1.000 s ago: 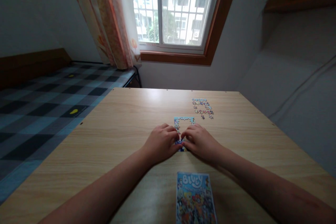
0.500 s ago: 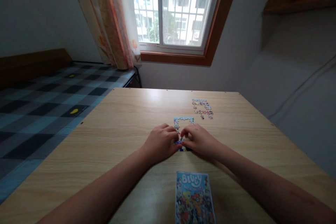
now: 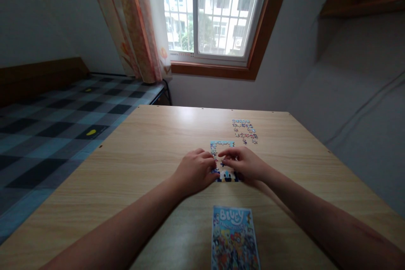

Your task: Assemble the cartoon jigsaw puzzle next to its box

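A partly assembled jigsaw puzzle (image 3: 222, 142) lies on the table, its outer border joined around a bare middle. My left hand (image 3: 196, 173) rests at the left side of the puzzle, with thumb and fingers apart over its border and nothing seen between them. From the right, my right hand (image 3: 245, 163) reaches over the puzzle. A small dark blue puzzle piece (image 3: 222, 163) is at its thumb and fingertips, above the bare middle. White, blue and black pieces show along the bottom edge. My right hand covers part of the right border.
Several loose puzzle pieces (image 3: 247, 125) are laid out in rows beyond the puzzle to the right. Nearer me lies a Bluey picture card or box (image 3: 236, 236) on the wooden table (image 3: 142, 143). A bed (image 3: 63, 122) stands at the left, below a curtained window (image 3: 221, 17).
My right hand has lifted from the puzzle's lower left and moved slightly up and right, with the dark blue piece at its fingertips. The bottom border now shows more. My left hand stays nearly still.
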The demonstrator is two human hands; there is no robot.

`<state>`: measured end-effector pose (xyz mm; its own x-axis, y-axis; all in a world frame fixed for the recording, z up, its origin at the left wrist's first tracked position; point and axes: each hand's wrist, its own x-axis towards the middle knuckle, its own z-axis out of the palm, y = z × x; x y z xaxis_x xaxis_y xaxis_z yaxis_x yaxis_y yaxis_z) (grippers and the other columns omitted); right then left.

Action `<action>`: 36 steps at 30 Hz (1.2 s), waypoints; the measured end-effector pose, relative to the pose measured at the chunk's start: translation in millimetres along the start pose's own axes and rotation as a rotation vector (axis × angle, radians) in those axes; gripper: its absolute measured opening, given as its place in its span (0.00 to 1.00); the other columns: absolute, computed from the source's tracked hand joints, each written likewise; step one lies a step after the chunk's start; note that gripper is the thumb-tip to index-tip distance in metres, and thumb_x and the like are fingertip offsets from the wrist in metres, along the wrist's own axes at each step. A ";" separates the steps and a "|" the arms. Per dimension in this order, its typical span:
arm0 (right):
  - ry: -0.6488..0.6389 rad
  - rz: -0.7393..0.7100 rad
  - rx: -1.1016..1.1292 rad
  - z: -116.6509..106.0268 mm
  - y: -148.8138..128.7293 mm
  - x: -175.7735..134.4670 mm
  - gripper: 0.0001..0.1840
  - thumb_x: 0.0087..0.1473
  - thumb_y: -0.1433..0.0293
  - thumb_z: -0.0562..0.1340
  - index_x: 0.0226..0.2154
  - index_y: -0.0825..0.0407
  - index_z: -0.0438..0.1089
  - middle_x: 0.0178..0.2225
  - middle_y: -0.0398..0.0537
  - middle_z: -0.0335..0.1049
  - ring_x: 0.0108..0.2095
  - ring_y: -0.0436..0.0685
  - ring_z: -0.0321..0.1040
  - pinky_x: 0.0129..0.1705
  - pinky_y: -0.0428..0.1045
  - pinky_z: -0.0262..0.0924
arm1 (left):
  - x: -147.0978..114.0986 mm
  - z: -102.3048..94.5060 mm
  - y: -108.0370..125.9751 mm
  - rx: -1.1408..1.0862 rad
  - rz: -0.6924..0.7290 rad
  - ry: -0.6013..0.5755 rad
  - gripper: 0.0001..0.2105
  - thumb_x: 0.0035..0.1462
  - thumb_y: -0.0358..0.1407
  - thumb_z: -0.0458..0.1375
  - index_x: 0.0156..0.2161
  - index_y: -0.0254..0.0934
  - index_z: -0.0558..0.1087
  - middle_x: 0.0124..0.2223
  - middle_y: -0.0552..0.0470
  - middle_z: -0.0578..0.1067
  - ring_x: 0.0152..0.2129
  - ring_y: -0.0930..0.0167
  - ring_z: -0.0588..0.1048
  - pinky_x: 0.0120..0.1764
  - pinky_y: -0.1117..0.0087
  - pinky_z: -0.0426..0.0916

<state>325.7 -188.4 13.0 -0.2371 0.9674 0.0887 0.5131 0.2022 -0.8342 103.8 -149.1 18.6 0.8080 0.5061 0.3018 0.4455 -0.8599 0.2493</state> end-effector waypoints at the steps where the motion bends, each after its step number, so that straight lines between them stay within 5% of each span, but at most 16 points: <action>1: 0.011 -0.004 -0.007 -1.1 1.1 0.1 0.10 0.58 0.69 0.64 0.41 0.51 0.79 0.35 0.46 0.80 0.34 0.54 0.72 0.40 0.50 0.66 | 0.0 0.1 -0.2 -0.001 0.002 0.004 0.06 0.55 0.39 0.66 0.34 0.39 0.78 0.38 0.49 0.80 0.38 0.62 0.75 0.43 0.59 0.70; 6: 0.097 -0.019 0.033 -1.9 2.6 -0.2 0.06 0.56 0.69 0.65 0.35 0.51 0.79 0.34 0.47 0.80 0.34 0.54 0.73 0.41 0.51 0.67 | -1.2 4.8 -5.0 -0.069 -0.003 0.056 0.06 0.55 0.39 0.66 0.36 0.40 0.78 0.39 0.50 0.80 0.39 0.62 0.75 0.44 0.59 0.71; 11: 0.130 0.028 0.240 1.4 2.4 -0.3 0.05 0.52 0.67 0.68 0.30 0.51 0.74 0.29 0.46 0.76 0.30 0.53 0.71 0.34 0.49 0.64 | -2.6 9.0 -11.5 -0.239 -0.146 0.294 0.03 0.61 0.34 0.62 0.36 0.40 0.78 0.38 0.50 0.79 0.37 0.66 0.76 0.42 0.61 0.71; 18: 0.053 0.185 0.535 7.5 -5.3 -3.9 0.14 0.51 0.62 0.70 0.32 0.52 0.67 0.26 0.44 0.74 0.28 0.54 0.75 0.28 0.46 0.61 | -2.8 7.4 -7.1 -0.218 0.072 0.461 0.05 0.60 0.36 0.64 0.39 0.38 0.77 0.37 0.49 0.78 0.37 0.67 0.76 0.40 0.63 0.72; 25: -0.015 0.207 0.589 15.7 -7.4 -6.7 0.12 0.57 0.64 0.66 0.40 0.50 0.66 0.29 0.48 0.78 0.29 0.55 0.76 0.22 0.44 0.55 | -3.1 9.4 -5.7 -0.156 0.109 0.486 0.05 0.60 0.35 0.65 0.40 0.37 0.77 0.38 0.49 0.79 0.36 0.67 0.76 0.39 0.64 0.73; 29: -0.012 0.175 0.569 15.9 -5.2 -6.4 0.16 0.59 0.68 0.65 0.50 0.49 0.67 0.31 0.49 0.79 0.32 0.56 0.77 0.25 0.45 0.60 | -3.7 10.2 -7.5 -0.146 0.090 0.482 0.05 0.60 0.35 0.64 0.41 0.38 0.78 0.39 0.48 0.79 0.37 0.67 0.77 0.40 0.63 0.74; 36: -0.035 0.114 0.528 15.2 0.0 -7.6 0.18 0.60 0.64 0.65 0.51 0.50 0.66 0.32 0.49 0.80 0.32 0.55 0.77 0.28 0.46 0.62 | -3.5 11.7 -8.7 -0.114 0.094 0.501 0.07 0.62 0.37 0.63 0.42 0.38 0.79 0.39 0.48 0.79 0.36 0.67 0.77 0.40 0.62 0.74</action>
<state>315.0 -198.0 4.1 -0.2366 0.9712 -0.0288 0.0546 -0.0163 -0.9984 101.7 -144.1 4.6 0.5464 0.4214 0.7238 0.3130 -0.9043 0.2902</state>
